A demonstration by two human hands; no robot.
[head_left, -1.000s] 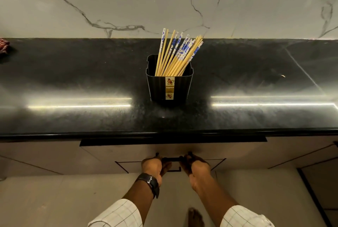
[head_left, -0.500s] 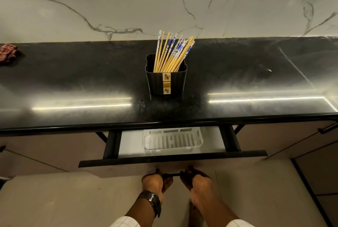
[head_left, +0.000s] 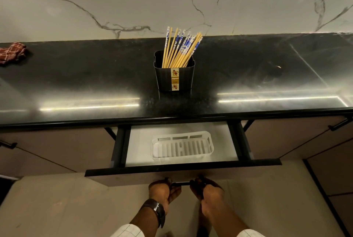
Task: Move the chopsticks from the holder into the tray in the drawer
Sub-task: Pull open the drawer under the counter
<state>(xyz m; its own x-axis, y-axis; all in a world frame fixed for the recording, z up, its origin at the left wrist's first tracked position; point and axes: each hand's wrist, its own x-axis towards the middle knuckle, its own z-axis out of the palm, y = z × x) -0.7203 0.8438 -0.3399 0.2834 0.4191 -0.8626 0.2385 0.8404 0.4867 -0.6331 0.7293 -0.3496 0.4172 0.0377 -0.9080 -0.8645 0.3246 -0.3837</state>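
I have both hands down at the front of the pale, black-rimmed drawer (head_left: pixel 183 167), which stands pulled out from under the glossy black stone surface (head_left: pixel 76 83). My left hand (head_left: pixel 162 191), the one with the dark wristwatch, and my right hand (head_left: pixel 207 191) are each curled closed around the slim black bar handle (head_left: pixel 180 183), one at each end of it.

As for progress, I judge only the opening step to be done. The drawer is out far enough to show the white slotted plastic tray (head_left: pixel 182 147) lying on its pale floor, near the middle and towards the front, and the tray looks empty. None of the chopsticks have gone across: the whole bundle of bamboo chopsticks with blue-and-white patterned tops (head_left: pixel 180 49) stands leaning to the right in the ribbed black plastic holder (head_left: pixel 174 78) with a gold label on its face. That holder sits upright on the surface, well back from the edge and roughly in line with the tray below.

What remains is nearly everything: let go of the handle, reach up to the holder, lift the chopsticks out, and lay them flat in the tray. A crumpled red checked cloth (head_left: pixel 12 53) lies at the far left of the surface, well apart from the work.
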